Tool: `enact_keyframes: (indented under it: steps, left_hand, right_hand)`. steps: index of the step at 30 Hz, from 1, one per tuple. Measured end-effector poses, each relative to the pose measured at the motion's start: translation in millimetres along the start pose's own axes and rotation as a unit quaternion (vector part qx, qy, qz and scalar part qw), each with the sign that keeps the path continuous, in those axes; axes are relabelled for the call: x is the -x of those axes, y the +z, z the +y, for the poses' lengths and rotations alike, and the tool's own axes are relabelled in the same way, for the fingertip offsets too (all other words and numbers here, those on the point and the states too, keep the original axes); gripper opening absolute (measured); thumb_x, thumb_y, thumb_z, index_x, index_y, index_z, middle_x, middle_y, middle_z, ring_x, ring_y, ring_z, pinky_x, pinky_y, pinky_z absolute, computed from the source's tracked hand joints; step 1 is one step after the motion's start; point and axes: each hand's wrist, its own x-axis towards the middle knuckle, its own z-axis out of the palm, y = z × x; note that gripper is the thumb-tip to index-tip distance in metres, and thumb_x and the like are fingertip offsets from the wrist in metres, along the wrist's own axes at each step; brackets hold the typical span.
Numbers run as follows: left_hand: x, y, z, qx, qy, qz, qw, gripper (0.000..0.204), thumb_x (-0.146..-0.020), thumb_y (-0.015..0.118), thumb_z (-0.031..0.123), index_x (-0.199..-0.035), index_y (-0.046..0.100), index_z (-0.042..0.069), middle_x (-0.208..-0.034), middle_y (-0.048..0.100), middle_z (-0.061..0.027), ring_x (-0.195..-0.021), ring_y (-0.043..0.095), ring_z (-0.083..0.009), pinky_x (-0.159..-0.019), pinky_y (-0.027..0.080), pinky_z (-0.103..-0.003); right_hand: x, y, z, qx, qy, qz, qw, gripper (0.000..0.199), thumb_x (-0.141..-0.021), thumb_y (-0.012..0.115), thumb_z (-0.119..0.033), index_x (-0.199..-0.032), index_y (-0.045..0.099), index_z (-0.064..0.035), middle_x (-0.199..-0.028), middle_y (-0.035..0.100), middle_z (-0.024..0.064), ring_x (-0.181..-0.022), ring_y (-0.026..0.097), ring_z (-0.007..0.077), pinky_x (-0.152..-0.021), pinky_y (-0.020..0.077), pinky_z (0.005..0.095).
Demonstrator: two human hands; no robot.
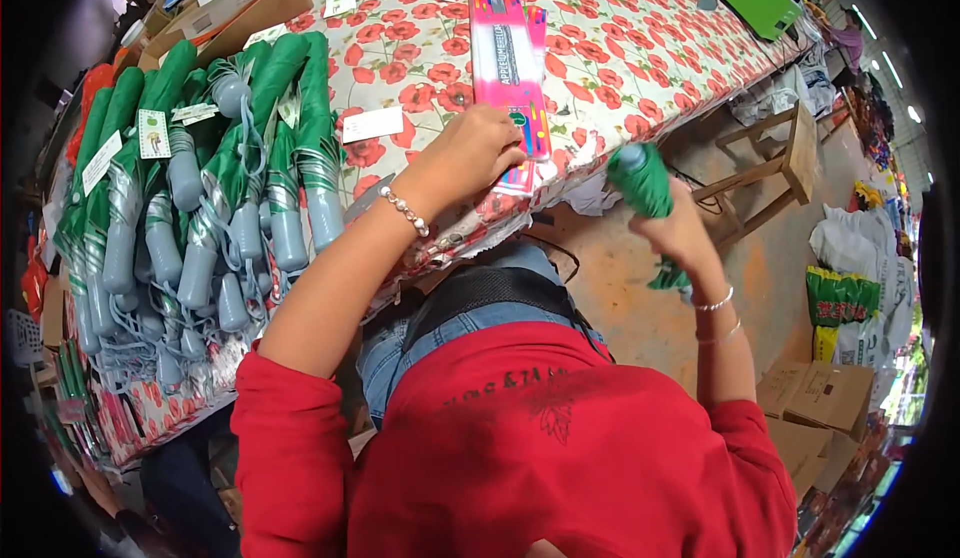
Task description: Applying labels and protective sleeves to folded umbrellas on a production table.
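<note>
The left hand [480,148] is pressing its fingers onto a pink package [508,68] lying on the flowered tabletop [620,48]. The right hand [675,228] is gripping 1 folded green umbrella [640,180] off the edge, not yet packed. Many umbrellas [200,188] are lying piled alongside; the held one's lower end is hidden.

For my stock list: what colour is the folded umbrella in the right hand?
Green; the folded umbrella in the right hand shows in the head view.
</note>
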Motion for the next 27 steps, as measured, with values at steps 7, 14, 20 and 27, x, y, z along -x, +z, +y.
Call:
enact_keyframes:
  steps: [7,14,20,27]
  left_hand:
    - [-11,0,2,-0.04,0.051,0.08,0.995,0.031,-0.076,0.069,0.026,-0.07,0.06,-0.002,-0.069,0.058,-0.0107,-0.064,0.052,-0.022,-0.063,0.043,-0.035]
    - [-48,-52,-10,0.112,-0.288,0.072,0.948,0.04,-0.078,0.067,0.035,-0.063,0.06,-0.002,-0.065,0.058,-0.0124,-0.059,0.054,-0.0242,-0.059,0.045,-0.034]
    - [-89,-18,-76,0.039,-0.462,0.015,0.886,0.043,-0.072,0.07,0.042,-0.072,0.067,0.0,-0.075,0.062,-0.0216,-0.068,0.061,-0.0302,-0.065,0.051,-0.039]
    - [-75,3,-72,-0.027,-0.376,0.015,0.926,0.046,-0.067,0.075,0.037,-0.087,0.068,-0.003,-0.089,0.061,-0.0222,-0.075,0.061,-0.0337,-0.067,0.051,-0.042]
  right_hand:
    - [-7,56,13,-0.011,-0.115,-0.02,0.993,0.032,-0.068,0.069,-0.013,-0.095,0.06,0.0027,-0.075,0.064,0.0065,-0.061,0.052,0.0149,-0.059,0.0439,0.0277]
    - [-94,-7,-9,-0.268,0.016,-0.056,0.962,0.026,-0.071,0.063,-0.017,-0.092,0.062,-0.0029,-0.062,0.055,0.0036,-0.047,0.047,0.0122,-0.046,0.0412,0.0238]
    - [-173,-1,-28,-0.316,0.038,-0.085,0.944,0.023,-0.079,0.057,-0.031,-0.08,0.059,-0.0083,-0.058,0.05,0.0015,-0.042,0.042,0.0103,-0.04,0.0337,0.021]
    - [-225,21,-55,-0.238,0.11,-0.223,0.939,0.021,-0.079,0.058,-0.032,-0.076,0.059,-0.0109,-0.057,0.051,0.0019,-0.044,0.046,0.0115,-0.042,0.0366,0.0229]
